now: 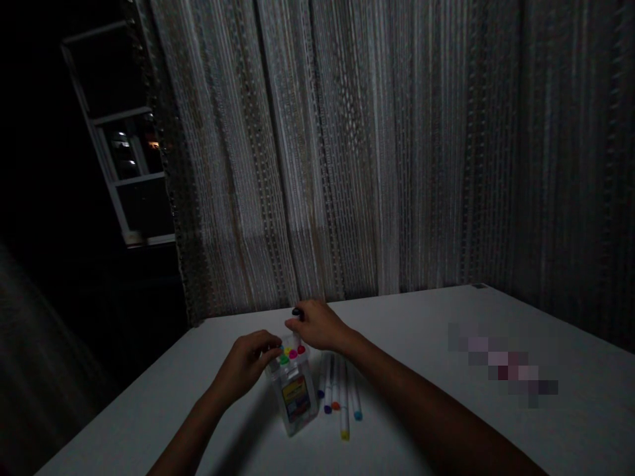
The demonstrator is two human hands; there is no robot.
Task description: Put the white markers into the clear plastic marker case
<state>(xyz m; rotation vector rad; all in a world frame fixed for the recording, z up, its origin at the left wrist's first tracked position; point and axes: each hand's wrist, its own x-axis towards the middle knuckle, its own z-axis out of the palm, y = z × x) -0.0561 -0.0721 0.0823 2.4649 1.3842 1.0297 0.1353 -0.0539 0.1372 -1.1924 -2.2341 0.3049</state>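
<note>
A clear plastic marker case [300, 420] with a coloured label stands on the table, slightly tilted in view. Green, yellow, pink, red and blue marker ends [293, 354] show at its open top. My left hand [243, 367] is closed at the case's upper left edge, fingertips beside the marker ends. Above the back of the case, my right hand [317, 325] is closed around a marker [298, 312] whose dark end sticks out past the fingers; the rest of it is hidden. Several loose white markers [344, 416] with coloured ends lie right of the case, under my right forearm.
The white table [421, 330] runs back to a hanging patterned curtain [347, 165]. A blurred-out pinkish thing [503, 363] lies on the table at the right. At the left, a window [136, 158] shows in the dark. Lighting is dim.
</note>
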